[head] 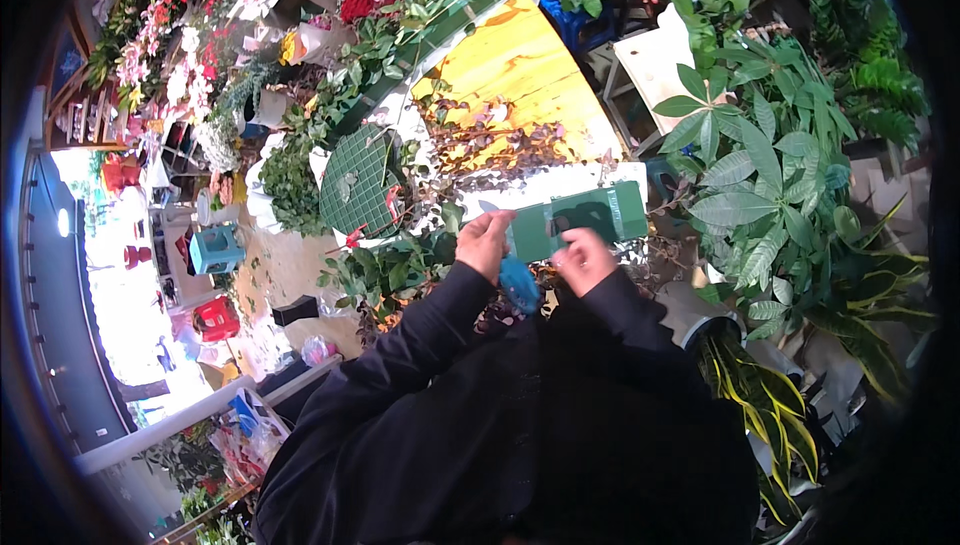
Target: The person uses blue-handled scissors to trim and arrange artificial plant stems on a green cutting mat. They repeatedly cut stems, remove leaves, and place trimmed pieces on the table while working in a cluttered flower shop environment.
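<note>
My left hand is raised at the left end of a green rectangular block, with thumb and forefinger pinched together. What lies between those fingertips is too small to tell. A translucent blue object, blurred, is close beside that hand, below the block; its hold is unclear. My right hand is at the block's lower edge, fingers curled and slightly blurred. Shiny clear bands, which look like tape, cross the block, and a dark shadow falls on it. Dark-leaved cut stems lie just beyond it.
A wood-grained yellow surface stretches ahead. Left of the block are a round green grid and leafy greenery. A broad-leaved potted plant and a snake plant crowd the right. A blue stool stands on the floor at left.
</note>
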Available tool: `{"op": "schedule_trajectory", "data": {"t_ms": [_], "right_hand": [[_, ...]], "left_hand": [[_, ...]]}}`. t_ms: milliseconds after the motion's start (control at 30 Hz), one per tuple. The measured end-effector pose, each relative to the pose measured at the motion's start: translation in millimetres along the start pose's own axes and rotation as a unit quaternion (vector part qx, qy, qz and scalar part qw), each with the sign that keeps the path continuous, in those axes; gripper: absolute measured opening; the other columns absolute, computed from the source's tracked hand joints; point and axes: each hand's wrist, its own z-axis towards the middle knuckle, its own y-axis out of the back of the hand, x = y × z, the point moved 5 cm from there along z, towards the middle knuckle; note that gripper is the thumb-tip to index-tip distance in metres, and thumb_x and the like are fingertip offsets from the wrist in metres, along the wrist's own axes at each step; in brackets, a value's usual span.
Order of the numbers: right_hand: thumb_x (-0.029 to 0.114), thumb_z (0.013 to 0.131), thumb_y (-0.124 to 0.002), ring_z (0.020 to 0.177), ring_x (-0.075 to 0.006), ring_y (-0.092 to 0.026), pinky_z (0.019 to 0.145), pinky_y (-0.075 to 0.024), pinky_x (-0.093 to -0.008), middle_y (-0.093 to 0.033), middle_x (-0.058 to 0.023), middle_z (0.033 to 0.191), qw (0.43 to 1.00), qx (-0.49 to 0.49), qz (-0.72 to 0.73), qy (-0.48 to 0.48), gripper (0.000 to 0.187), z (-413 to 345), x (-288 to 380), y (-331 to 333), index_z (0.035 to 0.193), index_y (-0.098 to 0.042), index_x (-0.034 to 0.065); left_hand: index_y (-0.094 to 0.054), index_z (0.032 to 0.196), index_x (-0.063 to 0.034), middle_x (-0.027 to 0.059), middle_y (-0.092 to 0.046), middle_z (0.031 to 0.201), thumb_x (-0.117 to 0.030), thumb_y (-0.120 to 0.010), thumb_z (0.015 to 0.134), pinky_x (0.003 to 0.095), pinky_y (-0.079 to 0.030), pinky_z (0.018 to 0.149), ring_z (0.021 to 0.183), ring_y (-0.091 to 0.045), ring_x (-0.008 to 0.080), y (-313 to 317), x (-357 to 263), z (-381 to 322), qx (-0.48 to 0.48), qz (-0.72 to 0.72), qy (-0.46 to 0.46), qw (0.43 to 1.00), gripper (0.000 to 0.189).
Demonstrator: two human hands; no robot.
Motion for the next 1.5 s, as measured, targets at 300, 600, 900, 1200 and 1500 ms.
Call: {"op": "schedule_trajectory", "data": {"t_ms": [300,600,900,1200,1500], "right_hand": [[0.025,0.068,-0.068,0.06,-0.0126,-0.051,0.057,-0.042,-0.0259,-0.052,-0.0035,0.067,0.987,0.097,-0.071,-0.11,0.04,-8.6,30.6,-23.9,0.095,-0.049,0.0029],[0.018,0.075,-0.061,0.052,-0.0069,-0.045,0.047,-0.0383,-0.0207,-0.047,0.0007,0.066,0.971,0.043,0.089,-0.22,0.027,-27.5,-7.2,-29.1,0.093,-0.049,0.0031],[0.041,0.086,-0.035,0.058,-0.021,-0.054,0.05,-0.043,-0.0293,-0.053,-0.01,0.068,0.887,0.208,0.352,-0.213,0.041,6.9,21.0,-78.0,0.102,-0.045,0.0047],[0.055,0.079,-0.036,0.068,-0.0251,-0.053,0.06,-0.0443,-0.0337,-0.053,-0.0125,0.081,0.704,0.356,0.581,-0.199,0.062,55.1,117.5,-139.1,0.106,-0.043,0.0002],[0.058,0.074,-0.044,0.068,-0.0323,-0.053,0.058,-0.0449,-0.043,-0.053,-0.0178,0.079,0.672,0.354,0.615,-0.211,0.062,79.1,119.3,-144.2,0.101,-0.045,0.0033]], "left_hand": [[-0.059,0.072,-0.0013,0.0142,-0.057,0.068,-0.03,-0.05,0.08,0.0336,-0.043,0.065,0.066,-0.055,0.0231,24.0,-6.3,119.3,-0.062,0.296,-0.255,0.919,0.031],[-0.059,0.089,-0.0107,0.0128,-0.059,0.084,-0.026,-0.053,0.071,0.0373,-0.044,0.074,0.085,-0.055,0.0275,30.1,28.9,218.9,0.113,0.715,-0.148,0.674,0.024],[-0.052,0.095,-0.0054,0.0172,-0.055,0.073,-0.023,-0.054,0.074,0.0353,-0.046,0.059,0.064,-0.055,0.0315,32.1,-123.9,147.9,0.093,0.574,-0.4,0.708,0.028],[-0.053,0.075,-0.001,0.0017,-0.048,0.058,-0.024,-0.05,0.082,0.0272,-0.036,0.052,0.055,-0.042,0.0112,53.3,-191.1,130.3,0.15,0.434,-0.436,0.774,0.024],[-0.048,0.101,-0.0039,-0.0023,-0.054,0.081,0.007,-0.047,0.074,0.0195,-0.04,0.063,0.07,-0.048,0.0045,45.1,-212.8,111.9,0.297,0.173,-0.323,0.882,0.029]]}}
